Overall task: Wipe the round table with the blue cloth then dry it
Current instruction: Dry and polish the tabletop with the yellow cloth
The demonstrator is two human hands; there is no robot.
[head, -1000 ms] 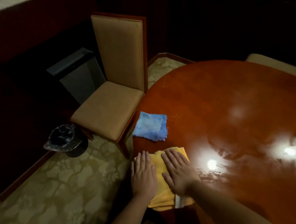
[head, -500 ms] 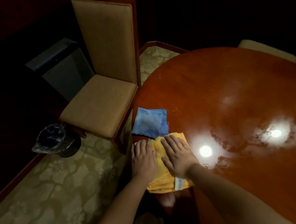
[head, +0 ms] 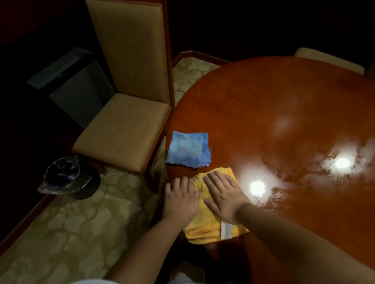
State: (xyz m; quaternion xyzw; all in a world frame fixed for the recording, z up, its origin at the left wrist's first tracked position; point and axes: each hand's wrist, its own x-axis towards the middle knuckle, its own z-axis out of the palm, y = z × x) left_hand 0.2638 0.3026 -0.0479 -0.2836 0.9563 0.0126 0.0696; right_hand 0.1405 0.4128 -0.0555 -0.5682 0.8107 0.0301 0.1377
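Note:
The round glossy wooden table [head: 291, 116] fills the right of the view, with two ceiling lights reflected in it. A folded blue cloth [head: 188, 149] lies flat near the table's left edge, untouched. Just in front of it a folded yellow cloth [head: 205, 229] with a white label sits at the table's near edge. My left hand [head: 180, 199] and my right hand [head: 224, 194] both press flat on the yellow cloth, fingers straight and side by side.
A tan upholstered chair [head: 125, 128] stands close against the table's left side. A lined waste bin [head: 68, 178] sits on the patterned carpet [head: 66, 234] left of it. A grey cabinet [head: 76, 83] stands behind. Another pale chair back [head: 327, 61] shows beyond the table.
Both hands have slid the yellow cloth forward along the table's edge until it nearly meets the blue cloth. The camera has tilted down a little.

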